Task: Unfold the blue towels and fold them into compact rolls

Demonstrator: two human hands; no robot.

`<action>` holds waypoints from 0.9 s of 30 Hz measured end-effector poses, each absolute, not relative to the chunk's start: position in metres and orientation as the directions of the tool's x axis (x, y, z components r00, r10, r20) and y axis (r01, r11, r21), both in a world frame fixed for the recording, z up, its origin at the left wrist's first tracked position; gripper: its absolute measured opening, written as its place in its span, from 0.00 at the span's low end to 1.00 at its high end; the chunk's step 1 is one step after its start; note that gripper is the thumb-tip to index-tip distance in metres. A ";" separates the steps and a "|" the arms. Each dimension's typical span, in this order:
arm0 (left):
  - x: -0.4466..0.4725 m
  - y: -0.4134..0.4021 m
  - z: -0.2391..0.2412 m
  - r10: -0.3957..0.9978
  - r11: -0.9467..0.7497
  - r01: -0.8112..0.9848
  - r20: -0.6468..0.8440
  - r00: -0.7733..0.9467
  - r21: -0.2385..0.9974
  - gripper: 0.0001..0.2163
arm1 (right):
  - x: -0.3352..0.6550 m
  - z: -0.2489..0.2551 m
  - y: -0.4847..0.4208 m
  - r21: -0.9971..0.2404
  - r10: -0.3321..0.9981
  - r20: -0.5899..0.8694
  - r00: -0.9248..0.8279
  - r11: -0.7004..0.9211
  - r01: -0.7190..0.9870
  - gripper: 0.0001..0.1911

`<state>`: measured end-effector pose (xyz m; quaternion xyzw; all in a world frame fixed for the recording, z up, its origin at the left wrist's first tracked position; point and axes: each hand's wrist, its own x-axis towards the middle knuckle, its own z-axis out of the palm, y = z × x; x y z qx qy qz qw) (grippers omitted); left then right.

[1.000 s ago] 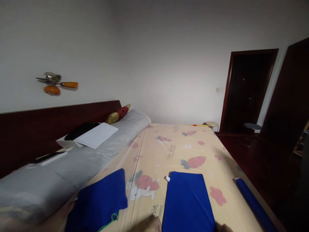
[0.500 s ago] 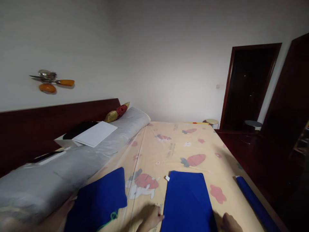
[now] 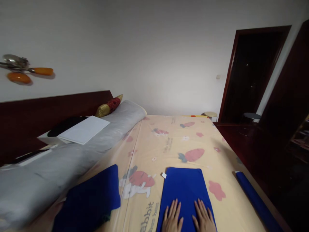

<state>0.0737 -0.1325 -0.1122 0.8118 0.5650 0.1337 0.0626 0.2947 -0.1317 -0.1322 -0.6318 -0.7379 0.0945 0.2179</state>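
Note:
A folded blue cloth (image 3: 184, 187) lies flat on the yellow printed bed sheet (image 3: 169, 141) near the front edge. My left hand (image 3: 172, 219) and my right hand (image 3: 204, 218) both rest flat on the near end of this cloth, fingers stretched out and slightly apart, side by side. A small white tag (image 3: 164, 175) sticks out at the cloth's far left corner. A second, darker blue cloth (image 3: 90, 201) lies rumpled to the left. A rolled blue cloth (image 3: 256, 199) lies along the right edge of the bed.
A long grey bolster (image 3: 72, 158) runs along the dark wooden headboard (image 3: 55, 109) at left, with a white sheet (image 3: 80, 130) and a red-gold cushion (image 3: 108, 105) on it. Dark doorway (image 3: 251, 74), stools and dark floor stand at right.
Both hands have moved from the cloth's near corners onto its top and now lie flat. The view has tilted down and shifted a little right.

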 end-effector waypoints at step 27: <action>0.042 0.051 -0.063 0.966 -0.054 0.976 0.260 -0.003 0.213 0.18 | 0.317 -0.115 0.004 -0.264 0.990 0.129 -0.057 0.090 0.960 0.31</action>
